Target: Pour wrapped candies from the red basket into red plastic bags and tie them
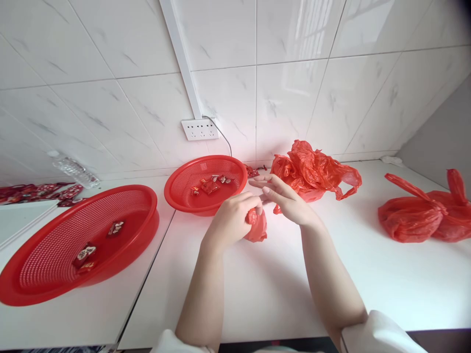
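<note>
My left hand [235, 215] is closed around the gathered part of a red plastic bag [258, 229], whose lower end hangs out below the fingers near the tabletop. Whether anything is inside that bag, I cannot tell. To its right, my right hand [281, 195] has its fingers stretched out toward the left, with nothing visible in them. Its fingertips come close to the left hand. Behind the right hand lies a crumpled heap of red plastic bags [312, 169]. A red perforated basket [180, 184] with several small red packets [210, 186] stands just beyond my left hand.
A larger red basket [47, 250] at the left holds a few packets. Tied, filled red bags [410, 218] sit at the right. A clear plastic bottle [75, 169] lies by more red packets [33, 192]. A power socket [200, 130] with a cable is on the tiled wall.
</note>
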`<action>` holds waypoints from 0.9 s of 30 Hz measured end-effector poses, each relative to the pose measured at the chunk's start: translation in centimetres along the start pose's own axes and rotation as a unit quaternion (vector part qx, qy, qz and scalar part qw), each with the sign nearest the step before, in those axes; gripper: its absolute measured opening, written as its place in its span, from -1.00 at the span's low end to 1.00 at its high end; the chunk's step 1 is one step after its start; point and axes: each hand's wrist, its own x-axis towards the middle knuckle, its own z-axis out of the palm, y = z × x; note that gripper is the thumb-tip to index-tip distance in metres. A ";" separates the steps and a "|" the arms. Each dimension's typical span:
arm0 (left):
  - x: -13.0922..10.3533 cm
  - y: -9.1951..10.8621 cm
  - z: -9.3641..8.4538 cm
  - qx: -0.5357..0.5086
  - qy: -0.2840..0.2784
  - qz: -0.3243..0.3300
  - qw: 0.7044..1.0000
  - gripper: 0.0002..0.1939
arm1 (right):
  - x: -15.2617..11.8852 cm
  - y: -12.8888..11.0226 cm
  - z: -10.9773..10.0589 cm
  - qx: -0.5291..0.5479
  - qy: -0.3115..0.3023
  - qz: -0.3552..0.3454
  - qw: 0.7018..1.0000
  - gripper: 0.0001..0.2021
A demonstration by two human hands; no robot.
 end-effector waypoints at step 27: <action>0.1 -1.3 -0.9 -0.241 0.031 0.057 0.968 -0.81 | 0.2 0.2 -0.1 0.216 0.058 0.003 0.975 -0.83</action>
